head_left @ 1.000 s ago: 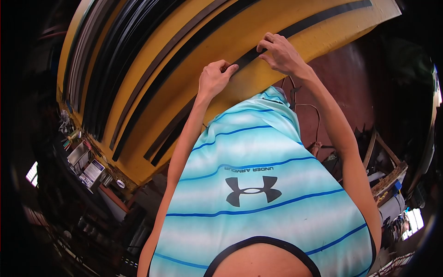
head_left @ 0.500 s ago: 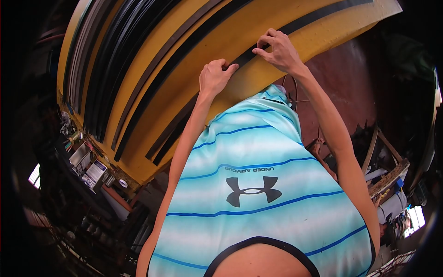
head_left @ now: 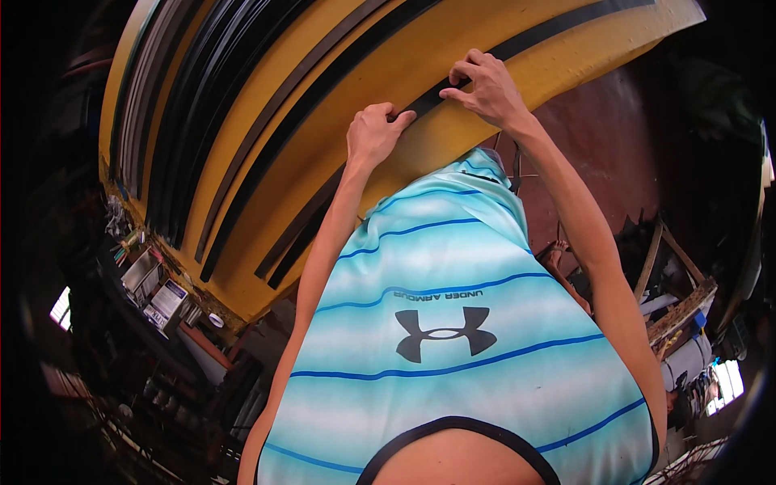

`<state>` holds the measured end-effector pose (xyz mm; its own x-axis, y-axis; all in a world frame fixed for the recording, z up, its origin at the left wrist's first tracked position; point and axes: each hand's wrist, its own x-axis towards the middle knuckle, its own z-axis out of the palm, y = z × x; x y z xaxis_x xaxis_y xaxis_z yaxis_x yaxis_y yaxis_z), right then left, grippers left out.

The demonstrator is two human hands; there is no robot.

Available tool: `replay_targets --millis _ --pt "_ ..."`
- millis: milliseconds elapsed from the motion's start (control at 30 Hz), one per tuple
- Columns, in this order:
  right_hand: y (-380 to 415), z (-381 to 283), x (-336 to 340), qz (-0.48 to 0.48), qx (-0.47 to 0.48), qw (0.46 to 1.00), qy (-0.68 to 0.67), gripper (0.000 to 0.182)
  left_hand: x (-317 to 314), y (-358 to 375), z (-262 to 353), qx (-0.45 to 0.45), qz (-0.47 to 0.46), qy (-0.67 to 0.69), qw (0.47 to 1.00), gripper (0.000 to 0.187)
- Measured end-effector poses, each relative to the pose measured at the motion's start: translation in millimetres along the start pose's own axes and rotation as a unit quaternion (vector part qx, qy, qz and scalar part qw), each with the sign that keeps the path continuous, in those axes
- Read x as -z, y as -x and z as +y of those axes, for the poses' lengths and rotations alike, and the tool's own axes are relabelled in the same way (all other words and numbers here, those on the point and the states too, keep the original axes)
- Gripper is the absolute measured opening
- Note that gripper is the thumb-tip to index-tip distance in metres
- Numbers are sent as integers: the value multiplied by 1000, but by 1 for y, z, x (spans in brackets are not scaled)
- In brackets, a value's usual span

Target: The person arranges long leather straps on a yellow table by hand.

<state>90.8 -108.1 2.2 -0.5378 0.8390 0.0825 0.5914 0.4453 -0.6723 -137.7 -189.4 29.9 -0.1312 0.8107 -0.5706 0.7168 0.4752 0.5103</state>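
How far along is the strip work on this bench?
Looks done: several dark strips lie spread out along the yellow bench.
In hand: the left hand and right hand are at one black strip near the bench edge.
Left: perhaps the bunched strips farther across, but nothing shows whether they have been worked.

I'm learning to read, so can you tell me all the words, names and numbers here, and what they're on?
"UNDER ARMOUR", upside down in this view, on the striped blue shirt.
Small dark marking near the shirt's far end: too small to read.
White-and-blue label among the things at the left: too small and blurred to read.
I can't make out any numbers.
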Motion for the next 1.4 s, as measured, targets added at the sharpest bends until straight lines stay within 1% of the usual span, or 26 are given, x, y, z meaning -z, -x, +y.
replay_targets --millis 200,1033,1167,1233,1267,1333,1367,1400 --pt "-1 -1 2 -5 0 1000 6 33 4 0 4 22 -19 -1 1000 41" --pt "-8 -2 -1 2 -21 1000 -5 33 6 0 6 8 -14 -21 1000 40" --pt "-4 -10 1 -14 -30 999 5 33 5 -2 6 9 -14 -30 999 40" --pt "6 -24 -4 6 -15 993 114 35 4 -3 6 13 -14 -33 999 40" --pt "11 -29 -13 5 -14 993 115 35 2 -4 5 10 -4 -38 999 39" --pt "27 -34 -36 8 170 972 161 59 -1 -5 1 9 5 -41 999 38" --pt "34 -33 -45 5 171 972 161 59 -3 -5 -1 4 17 -34 999 37" --pt "40 -34 -52 -41 160 977 131 66 -2 -4 1 -1 29 -27 999 36"
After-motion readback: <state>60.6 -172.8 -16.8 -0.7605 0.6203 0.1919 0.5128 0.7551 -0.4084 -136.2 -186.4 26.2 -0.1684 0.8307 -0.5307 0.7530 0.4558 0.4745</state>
